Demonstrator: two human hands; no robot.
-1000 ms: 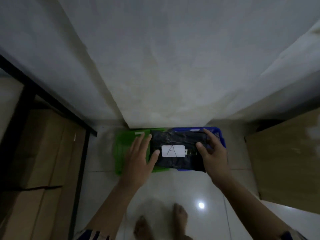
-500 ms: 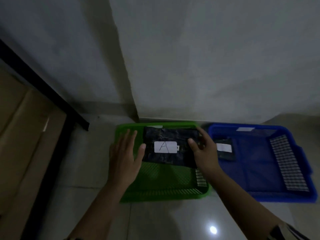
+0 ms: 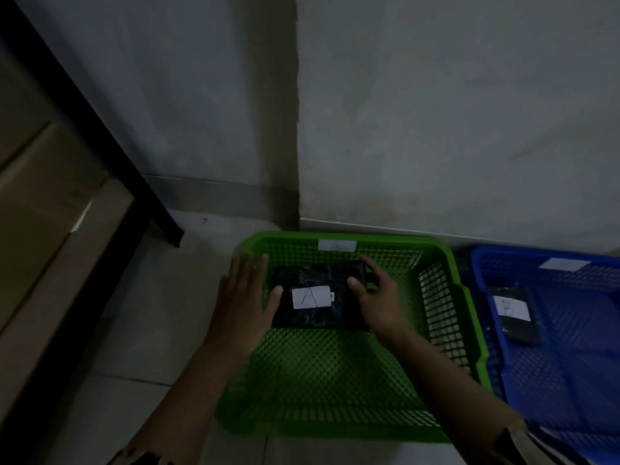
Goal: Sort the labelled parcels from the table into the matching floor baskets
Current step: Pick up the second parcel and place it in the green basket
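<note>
A black parcel wrapped in crinkled dark plastic sits over the far half of the green basket, its white label facing up with a handwritten "A" on it. Whether the parcel already rests on the basket's mesh bottom or is held just above it cannot be told. The left hand is spread wide and flat along the parcel's left edge, fingers pointing toward the wall, with the thumb touching the parcel's near-left side and the palm over the basket's left rim. The right hand grips the parcel's right edge, thumb on top beside the label and fingers reaching around the far right corner.

The green basket stands on the pale tiled floor against a grey wall, and a small white tag is fixed to its far rim. Just beside it on the right is a blue basket, holding another black parcel with a white label that appears to read "B"; a white tag sits on its far rim too. At the left edge, cardboard boxes stand behind a black metal frame leg
</note>
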